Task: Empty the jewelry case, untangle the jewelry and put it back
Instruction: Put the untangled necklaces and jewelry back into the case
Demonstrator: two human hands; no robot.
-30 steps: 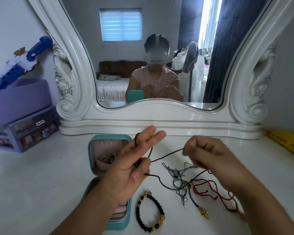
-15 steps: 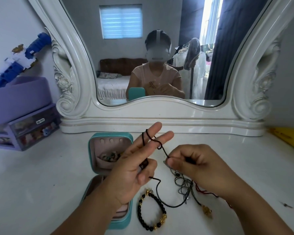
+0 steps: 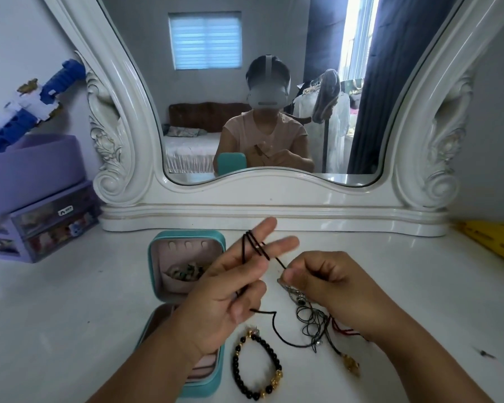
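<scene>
A teal jewelry case [image 3: 157, 266] lies open on the white dresser, its lid upright with small pieces in the lid pocket. My left hand [image 3: 216, 298] is raised in front of it, two fingers extended, with a black cord [image 3: 252, 244] looped twice around them. My right hand [image 3: 326, 286] pinches the same cord just right of those fingers. The cord trails down to a tangle of dark and red cords [image 3: 314, 321] with a gold charm [image 3: 350, 365]. A black and gold bead bracelet [image 3: 256, 370] lies flat near the front.
A carved white mirror frame [image 3: 274, 205] stands at the back of the dresser. Purple drawer boxes [image 3: 41, 222] with a blue and white toy on top sit at the left. A yellow object [image 3: 492, 237] lies at the right edge.
My right hand has moved left toward my left fingers, wrapping the black cord around them; a second loop now sits on the fingers, and less slack cord lies on the dresser.
</scene>
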